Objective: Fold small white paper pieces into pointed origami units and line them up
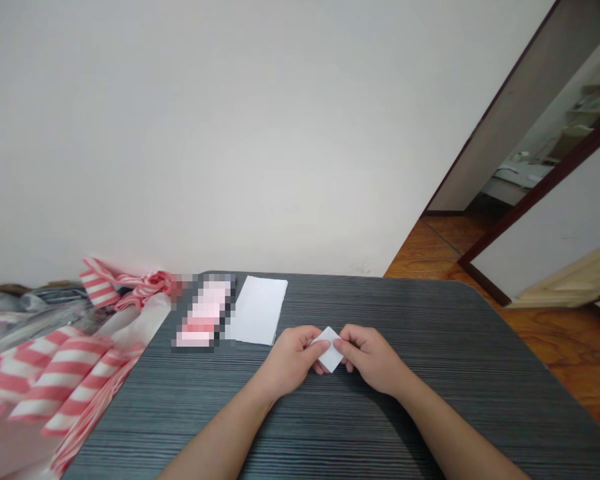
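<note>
Pinching a small, white, diamond-shaped piece of folded paper (331, 355) by its opposite sides, the left hand (293, 355) and right hand (375, 355) close their fingers, thumbs on top. It sits between them, neither hand nearer, one corner pointing away, over a dark, wood-grained bench (310, 433). Beyond, leftward, lie rectangular white paper sheets (260, 310).

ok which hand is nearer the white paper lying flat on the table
Left. The left hand is just off the near right corner of the white paper; the right hand is farther right, across the small folded paper.
</note>
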A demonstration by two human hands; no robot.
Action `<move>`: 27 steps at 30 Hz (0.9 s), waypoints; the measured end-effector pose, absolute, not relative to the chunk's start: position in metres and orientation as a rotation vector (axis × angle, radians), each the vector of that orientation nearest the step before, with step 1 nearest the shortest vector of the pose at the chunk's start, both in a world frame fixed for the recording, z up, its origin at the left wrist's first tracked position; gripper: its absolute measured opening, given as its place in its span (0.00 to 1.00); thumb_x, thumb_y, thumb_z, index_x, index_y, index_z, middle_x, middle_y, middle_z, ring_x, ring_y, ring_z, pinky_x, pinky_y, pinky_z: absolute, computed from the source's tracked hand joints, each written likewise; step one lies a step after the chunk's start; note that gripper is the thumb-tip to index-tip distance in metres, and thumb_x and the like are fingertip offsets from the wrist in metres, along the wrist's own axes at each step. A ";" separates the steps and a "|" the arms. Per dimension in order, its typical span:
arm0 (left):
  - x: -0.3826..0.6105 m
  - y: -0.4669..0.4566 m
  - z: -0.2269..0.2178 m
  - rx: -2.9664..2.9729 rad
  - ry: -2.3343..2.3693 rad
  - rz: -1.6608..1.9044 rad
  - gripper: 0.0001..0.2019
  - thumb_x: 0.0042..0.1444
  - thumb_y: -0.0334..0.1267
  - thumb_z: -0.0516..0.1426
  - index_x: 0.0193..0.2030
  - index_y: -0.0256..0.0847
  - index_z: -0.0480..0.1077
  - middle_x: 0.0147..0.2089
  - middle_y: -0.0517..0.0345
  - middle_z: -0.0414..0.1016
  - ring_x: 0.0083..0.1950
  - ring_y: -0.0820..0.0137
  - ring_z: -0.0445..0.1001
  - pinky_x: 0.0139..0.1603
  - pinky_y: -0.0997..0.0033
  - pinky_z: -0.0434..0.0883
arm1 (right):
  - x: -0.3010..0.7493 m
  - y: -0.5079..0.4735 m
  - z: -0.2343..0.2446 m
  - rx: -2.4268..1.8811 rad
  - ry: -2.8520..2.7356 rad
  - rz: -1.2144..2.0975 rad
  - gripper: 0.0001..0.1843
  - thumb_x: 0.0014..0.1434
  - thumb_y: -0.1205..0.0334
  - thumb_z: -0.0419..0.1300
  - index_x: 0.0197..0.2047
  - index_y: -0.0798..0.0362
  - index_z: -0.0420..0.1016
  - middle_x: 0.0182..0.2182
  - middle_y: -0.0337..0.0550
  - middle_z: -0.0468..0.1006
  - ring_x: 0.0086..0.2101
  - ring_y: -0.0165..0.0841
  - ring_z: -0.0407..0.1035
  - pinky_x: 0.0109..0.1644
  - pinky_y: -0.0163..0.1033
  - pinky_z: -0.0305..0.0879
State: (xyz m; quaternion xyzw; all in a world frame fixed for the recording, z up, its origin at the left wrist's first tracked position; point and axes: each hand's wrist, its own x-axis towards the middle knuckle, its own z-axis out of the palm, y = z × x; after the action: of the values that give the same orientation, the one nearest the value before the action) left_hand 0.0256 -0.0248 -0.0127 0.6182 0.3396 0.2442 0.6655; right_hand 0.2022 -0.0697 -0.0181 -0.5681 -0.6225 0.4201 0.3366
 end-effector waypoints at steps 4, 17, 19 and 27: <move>0.026 -0.024 -0.013 1.349 0.748 0.565 0.16 0.56 0.46 0.52 0.38 0.34 0.70 0.28 0.53 0.75 0.27 0.70 0.73 0.29 0.71 0.70 | 0.205 -0.069 -0.021 -1.477 -1.565 1.112 0.13 0.60 0.59 0.52 0.25 0.53 0.62 0.16 0.33 0.67 0.18 0.26 0.61 0.24 0.31 0.57; 0.025 -0.023 -0.016 1.335 0.768 0.596 0.18 0.56 0.48 0.52 0.33 0.34 0.71 0.25 0.53 0.75 0.25 0.71 0.73 0.28 0.72 0.69 | 0.207 -0.069 -0.021 -1.482 -1.515 1.146 0.15 0.60 0.58 0.51 0.23 0.53 0.63 0.15 0.34 0.67 0.17 0.26 0.61 0.23 0.31 0.58; 0.025 -0.023 -0.017 1.337 0.768 0.600 0.17 0.56 0.48 0.52 0.33 0.34 0.71 0.25 0.53 0.75 0.25 0.71 0.72 0.28 0.72 0.69 | 0.207 -0.070 -0.020 -1.489 -1.520 1.148 0.15 0.60 0.58 0.51 0.23 0.53 0.63 0.16 0.34 0.68 0.17 0.25 0.62 0.23 0.31 0.58; 0.023 -0.023 -0.015 1.329 0.743 0.604 0.17 0.58 0.45 0.50 0.31 0.33 0.71 0.25 0.52 0.75 0.25 0.71 0.72 0.27 0.73 0.69 | 0.208 -0.069 -0.024 -1.464 -1.493 1.182 0.16 0.60 0.57 0.51 0.23 0.54 0.63 0.16 0.34 0.68 0.17 0.25 0.61 0.23 0.31 0.58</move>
State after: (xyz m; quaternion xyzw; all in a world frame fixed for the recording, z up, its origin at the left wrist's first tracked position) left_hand 0.0234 -0.0228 -0.0149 0.5926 0.3312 0.2693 0.6831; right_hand 0.2084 -0.0691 -0.0245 -0.5684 -0.5795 0.4587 0.3615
